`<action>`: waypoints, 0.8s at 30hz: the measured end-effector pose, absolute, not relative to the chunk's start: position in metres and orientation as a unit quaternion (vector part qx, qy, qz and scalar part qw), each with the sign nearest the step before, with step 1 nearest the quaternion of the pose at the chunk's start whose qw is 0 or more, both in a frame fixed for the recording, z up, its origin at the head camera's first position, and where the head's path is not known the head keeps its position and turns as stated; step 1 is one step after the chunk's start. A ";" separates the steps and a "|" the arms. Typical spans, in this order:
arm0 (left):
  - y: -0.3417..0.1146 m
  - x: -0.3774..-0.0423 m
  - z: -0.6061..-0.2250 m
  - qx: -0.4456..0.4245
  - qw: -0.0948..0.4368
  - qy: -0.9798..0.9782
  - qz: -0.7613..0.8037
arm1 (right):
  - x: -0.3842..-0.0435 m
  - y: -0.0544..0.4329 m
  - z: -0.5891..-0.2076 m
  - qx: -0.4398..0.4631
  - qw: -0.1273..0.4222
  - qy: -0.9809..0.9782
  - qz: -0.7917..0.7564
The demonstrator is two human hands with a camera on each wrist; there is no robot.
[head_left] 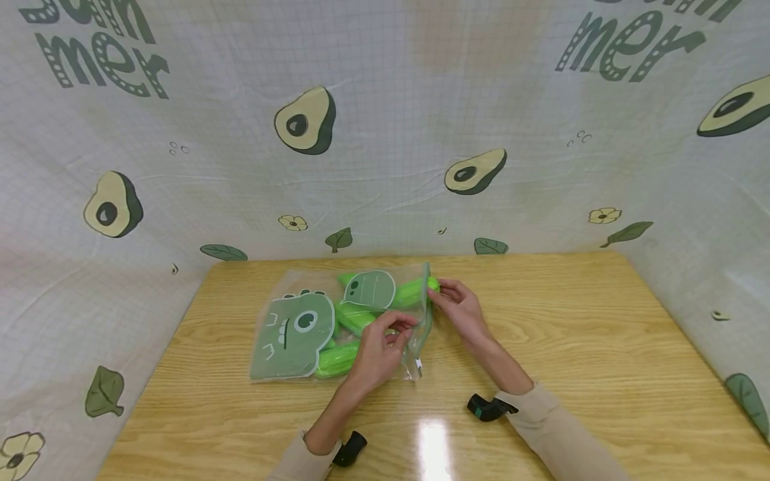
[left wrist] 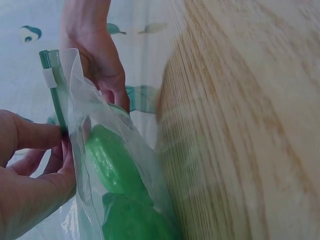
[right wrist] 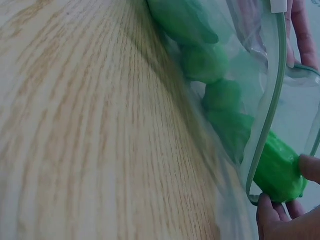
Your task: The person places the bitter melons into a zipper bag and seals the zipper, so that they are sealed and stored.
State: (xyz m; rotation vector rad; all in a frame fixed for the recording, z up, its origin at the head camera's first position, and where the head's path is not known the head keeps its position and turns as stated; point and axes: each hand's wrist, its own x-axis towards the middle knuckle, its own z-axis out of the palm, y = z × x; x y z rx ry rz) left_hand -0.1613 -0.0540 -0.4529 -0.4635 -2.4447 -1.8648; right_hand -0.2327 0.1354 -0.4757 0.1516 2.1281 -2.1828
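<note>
A clear slider zip bag point(head_left: 293, 364) printed with a green cartoon monster lies on the table, its green-edged mouth at the right side. Several bright green cucumbers point(head_left: 337, 361) show through the plastic. My left hand point(head_left: 379, 351) pinches the near edge of the bag's mouth between thumb and fingers; the white slider point(left wrist: 49, 78) sits close to it. At the far end of the mouth, my right hand point(head_left: 464, 312) grips the tip of one cucumber point(right wrist: 280, 172), which sticks partly out of the opening. The rest of that cucumber is inside the bag.
The wooden table point(head_left: 571, 321) extends to both sides of the bag and in front of it. A pale cloth point(head_left: 385, 133) printed with avocados and leaves hangs behind and along the sides. Both wrists carry small black cameras point(head_left: 490, 407).
</note>
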 end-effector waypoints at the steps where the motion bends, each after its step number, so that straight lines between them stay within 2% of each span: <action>1: -0.054 -0.161 -0.453 -0.150 0.016 -0.787 -0.599 | -0.232 0.135 -0.475 0.049 0.044 0.696 -0.715; 17: -0.053 -0.160 -0.451 -0.153 0.015 -0.788 -0.596 | -0.230 0.128 -0.476 0.031 0.023 0.695 -0.718; 24: -0.053 -0.161 -0.452 -0.156 0.018 -0.789 -0.594 | -0.230 0.126 -0.476 0.029 0.031 0.699 -0.714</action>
